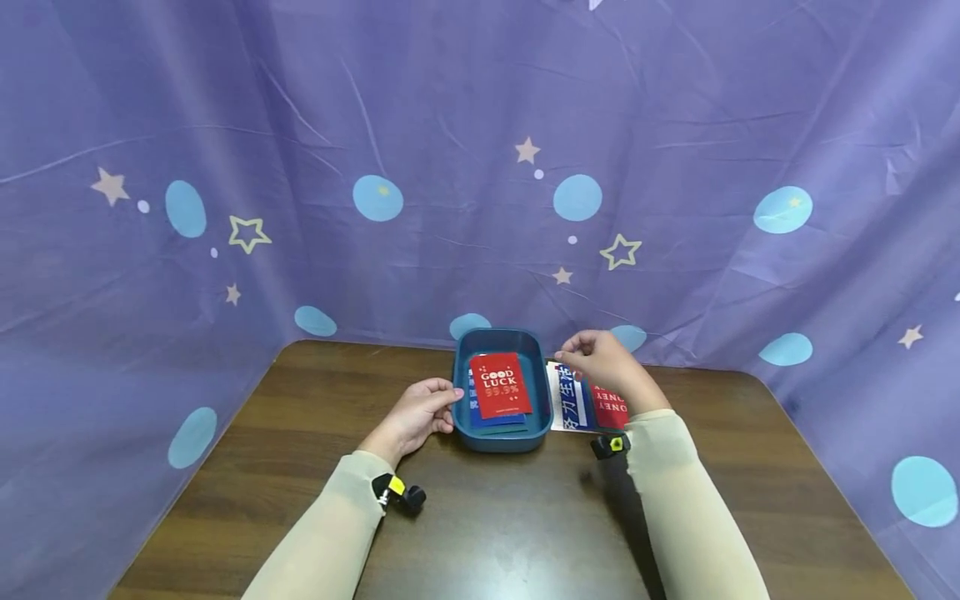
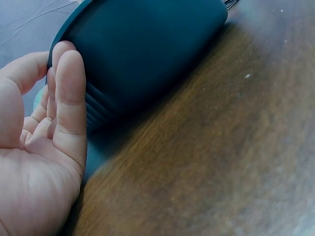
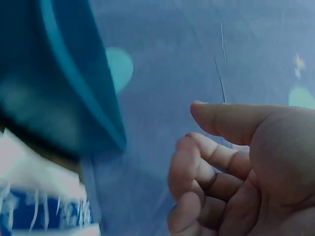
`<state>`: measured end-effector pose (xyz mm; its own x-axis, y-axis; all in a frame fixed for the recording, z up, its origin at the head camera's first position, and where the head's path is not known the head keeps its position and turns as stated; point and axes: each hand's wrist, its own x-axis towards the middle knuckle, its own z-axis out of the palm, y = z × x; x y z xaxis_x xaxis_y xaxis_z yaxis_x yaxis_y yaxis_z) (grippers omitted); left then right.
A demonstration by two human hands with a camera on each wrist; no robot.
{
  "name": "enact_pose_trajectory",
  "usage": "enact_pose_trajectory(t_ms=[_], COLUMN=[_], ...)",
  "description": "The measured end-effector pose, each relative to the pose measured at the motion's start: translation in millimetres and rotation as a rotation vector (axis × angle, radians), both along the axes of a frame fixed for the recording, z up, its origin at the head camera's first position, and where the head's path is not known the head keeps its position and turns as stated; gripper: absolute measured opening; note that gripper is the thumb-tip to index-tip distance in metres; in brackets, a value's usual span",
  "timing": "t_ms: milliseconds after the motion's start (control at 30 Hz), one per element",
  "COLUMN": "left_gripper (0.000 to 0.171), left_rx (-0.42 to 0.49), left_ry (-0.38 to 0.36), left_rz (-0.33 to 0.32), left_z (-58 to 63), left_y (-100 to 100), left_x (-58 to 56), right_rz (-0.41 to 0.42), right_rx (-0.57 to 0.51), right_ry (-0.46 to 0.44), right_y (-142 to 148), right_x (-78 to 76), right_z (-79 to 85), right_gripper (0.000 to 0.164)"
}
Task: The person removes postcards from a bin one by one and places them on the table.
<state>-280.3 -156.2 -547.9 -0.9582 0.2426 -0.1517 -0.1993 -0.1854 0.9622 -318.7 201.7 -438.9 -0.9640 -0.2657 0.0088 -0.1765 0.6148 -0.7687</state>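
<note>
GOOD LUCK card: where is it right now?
Head view, near centre: the red GOOD LUCK card lies inside the blue tray, overlapping a blue card, between the left hand and right hand.

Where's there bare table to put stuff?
Bare table: left of the left sleeve, right of the right sleeve, and between both, in front of the tray. Crowded: the left hand grips the tray, and cards lie inside and just right, near the right hand.

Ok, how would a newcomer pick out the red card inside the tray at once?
On the brown table, the left hand holds a teal tray. Inside, the red card lies on top of a blue card. Unlike the red piece outside, to the tray's right, it reads GOOD LUCK in pale letters.
</note>
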Motion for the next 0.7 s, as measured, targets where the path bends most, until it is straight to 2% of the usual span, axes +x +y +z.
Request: enact_pose_trajectory(t_ms=[167,367,433,567,633,667,700], left_gripper=[0.010,0.010,0.011,0.011,0.012,0.012,0.012], left_rx=[0.010,0.004,0.003,0.007,0.008,0.007,0.007], left_ry=[-0.002,0.004,0.010,0.013,0.012,0.011,0.013], left_rz=[0.006,0.001,0.000,-0.005,-0.010,-0.012,-0.015], left_z=[-3.6,-1.5,-0.5,0.3,-0.1,-0.2,-0.1], left_y=[1.9,0.4,0.4,0.4,0.3,0.3,0.1], left_x=[-1.3,-0.5,0.4,2.6,3.0,3.0,3.0], right_rz=[0.089,0.139,0.131,0.059,0.034,0.027,0.029], right_rx=[0.079,0.265,0.341,0.478,0.558,0.593,0.630], right_ry=[-0.079,-0.172,-0.189,-0.220,-0.212,-0.180,-0.158], right_y=[-45.2,-100.6,-115.0,-136.5,-144.1,-147.3,-149.2], right_x=[-12.4,-36.3,-43.1,-55.5,-60.9,-59.9,-65.0], right_z=[20.5,29.1,27.1,12.3,1.5,-1.8,-9.4], right_gripper=[0.032,0.043,0.042,0.040,0.043,0.045,0.047])
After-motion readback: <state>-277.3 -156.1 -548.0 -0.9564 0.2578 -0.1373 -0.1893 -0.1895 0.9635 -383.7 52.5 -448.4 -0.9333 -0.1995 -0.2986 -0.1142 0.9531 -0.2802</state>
